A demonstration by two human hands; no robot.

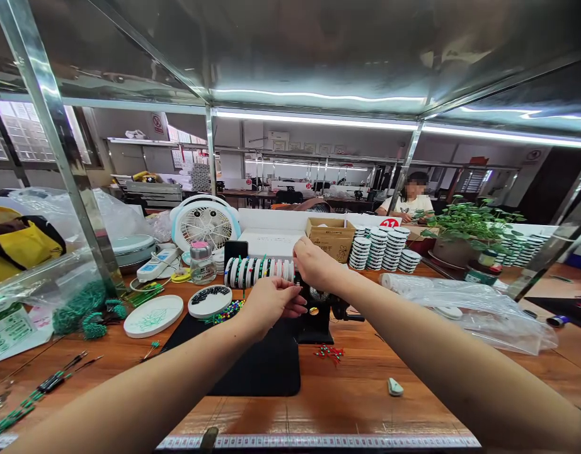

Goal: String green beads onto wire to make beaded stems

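Observation:
My left hand (271, 301) reaches in at the right end of a row of white spools (257, 271) wound with dark and coloured thread. Its thumb and forefinger are pinched together, with the other fingers curled loosely; whatever lies between them is too small to make out. Slightly higher and to the right, my right hand (315, 263) is closed, fingertips pointing down and left at the spools' end. What it grips is hidden. A small black machine (316, 321) with a side handle stands just below and behind my right wrist, partly covered by it.
A black mat (262, 366) lies under my left forearm. Left of it are a dish of black pieces (210, 309), coloured beads (231, 310) and a white plate (153, 325). Red bits (329, 354) lie before the machine. Stacked discs (378, 249), a plant (470, 227) and plastic bags (479, 309) stand right.

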